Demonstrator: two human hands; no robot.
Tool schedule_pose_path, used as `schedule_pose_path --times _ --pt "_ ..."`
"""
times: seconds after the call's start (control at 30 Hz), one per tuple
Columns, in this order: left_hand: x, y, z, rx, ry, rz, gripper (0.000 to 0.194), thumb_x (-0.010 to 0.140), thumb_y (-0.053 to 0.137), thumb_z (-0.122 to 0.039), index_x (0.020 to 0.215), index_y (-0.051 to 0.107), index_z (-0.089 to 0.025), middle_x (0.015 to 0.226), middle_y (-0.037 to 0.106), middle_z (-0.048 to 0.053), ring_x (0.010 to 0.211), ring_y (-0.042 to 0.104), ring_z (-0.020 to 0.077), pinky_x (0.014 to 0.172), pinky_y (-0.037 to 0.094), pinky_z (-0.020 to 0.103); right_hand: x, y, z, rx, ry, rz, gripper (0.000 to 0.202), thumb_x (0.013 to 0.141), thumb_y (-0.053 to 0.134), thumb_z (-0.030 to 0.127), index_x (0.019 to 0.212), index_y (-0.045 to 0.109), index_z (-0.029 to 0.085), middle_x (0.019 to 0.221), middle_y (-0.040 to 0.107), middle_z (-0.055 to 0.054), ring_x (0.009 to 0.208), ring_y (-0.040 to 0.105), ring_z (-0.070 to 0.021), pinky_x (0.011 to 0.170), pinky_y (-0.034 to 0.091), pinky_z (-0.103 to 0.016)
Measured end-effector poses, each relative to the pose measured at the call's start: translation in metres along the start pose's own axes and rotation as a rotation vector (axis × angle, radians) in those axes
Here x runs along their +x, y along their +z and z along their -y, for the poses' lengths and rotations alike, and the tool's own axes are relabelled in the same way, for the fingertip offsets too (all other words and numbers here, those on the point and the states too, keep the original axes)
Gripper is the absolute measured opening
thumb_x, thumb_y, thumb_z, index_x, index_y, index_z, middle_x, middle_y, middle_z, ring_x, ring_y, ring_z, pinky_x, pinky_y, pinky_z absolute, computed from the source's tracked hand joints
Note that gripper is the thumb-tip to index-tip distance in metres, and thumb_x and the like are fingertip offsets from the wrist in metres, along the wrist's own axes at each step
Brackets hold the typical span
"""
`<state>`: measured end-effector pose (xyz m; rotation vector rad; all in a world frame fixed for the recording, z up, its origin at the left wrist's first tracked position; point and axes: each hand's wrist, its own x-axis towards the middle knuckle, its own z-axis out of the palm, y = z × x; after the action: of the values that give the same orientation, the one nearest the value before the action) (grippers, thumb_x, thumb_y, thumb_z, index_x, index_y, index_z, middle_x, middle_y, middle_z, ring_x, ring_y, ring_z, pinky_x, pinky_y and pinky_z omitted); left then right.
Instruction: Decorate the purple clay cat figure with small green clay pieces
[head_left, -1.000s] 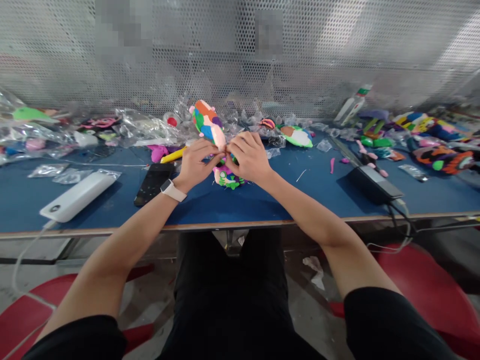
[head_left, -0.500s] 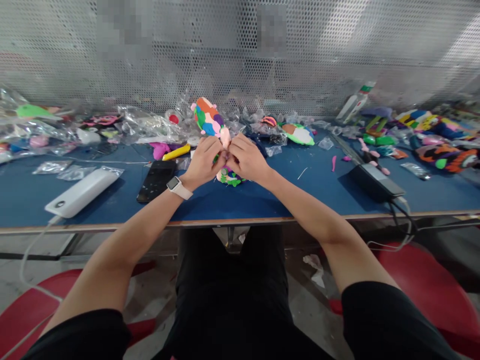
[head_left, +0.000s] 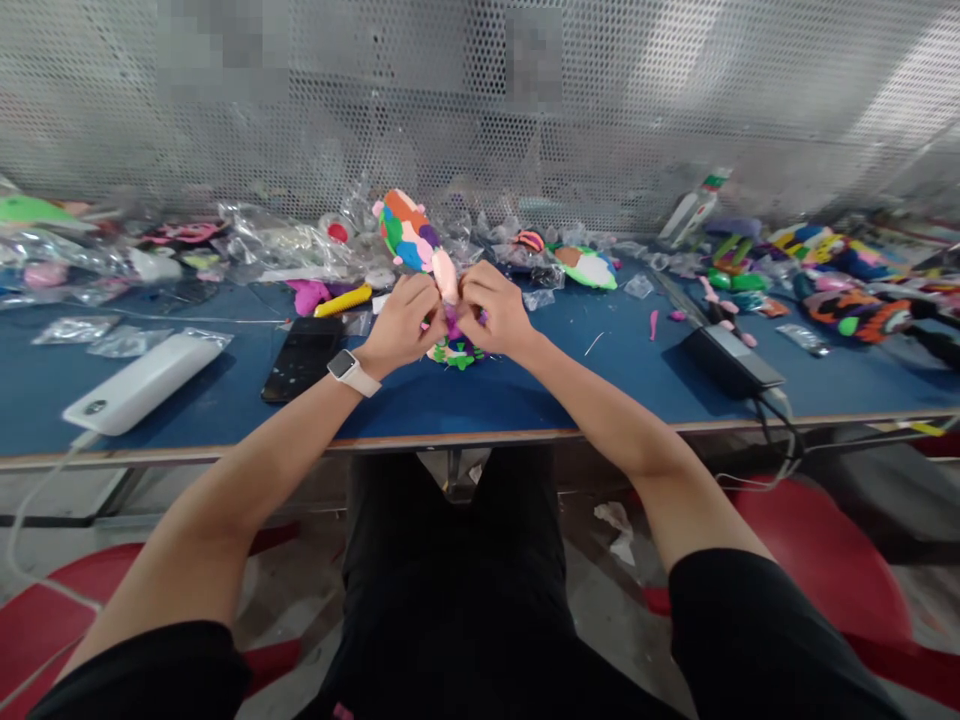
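Note:
A colourful modelling-clay figure point(head_left: 407, 228) rises above my knuckles, its oval top patched in orange, blue, green and pink. Below that is a pale pink neck-like piece point(head_left: 445, 275), and a green and purple lower part point(head_left: 459, 352) rests near the table. My left hand point(head_left: 407, 318) and my right hand point(head_left: 495, 310) are closed on the figure from either side, just under the pale piece. Thumbs and bent fingers meet around a purple section there, and my own fingers hide most of it.
A phone point(head_left: 304, 358) and a white power bank point(head_left: 150, 383) lie to the left. On the right stands a black box-shaped device point(head_left: 733, 360) with cables. Yellow cutter point(head_left: 343, 300), clay pieces and clear plastic bags line the back, below a perforated metal panel point(head_left: 420, 110).
The view has shifted slightly to the right. My hands stay on the clay figure, with small finger movements, and a little more of its pale piece shows between them.

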<state>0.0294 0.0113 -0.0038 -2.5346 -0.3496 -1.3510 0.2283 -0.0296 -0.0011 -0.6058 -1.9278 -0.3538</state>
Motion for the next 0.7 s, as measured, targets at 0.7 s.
schedule_pose_path --times 0.7 --pt "-0.001 -0.003 0.003 0.063 -0.042 -0.044 0.023 0.094 0.052 -0.019 0.073 0.044 -0.023 0.075 0.061 0.004 0.074 0.058 0.0192 0.068 0.045 0.037 -0.012 0.007 -0.007 -0.098 0.017 0.076 0.028 0.109 0.048 0.017 0.117 0.071 0.03 0.13 0.07 -0.004 0.116 0.074 -0.0171 0.098 0.068 -0.038"
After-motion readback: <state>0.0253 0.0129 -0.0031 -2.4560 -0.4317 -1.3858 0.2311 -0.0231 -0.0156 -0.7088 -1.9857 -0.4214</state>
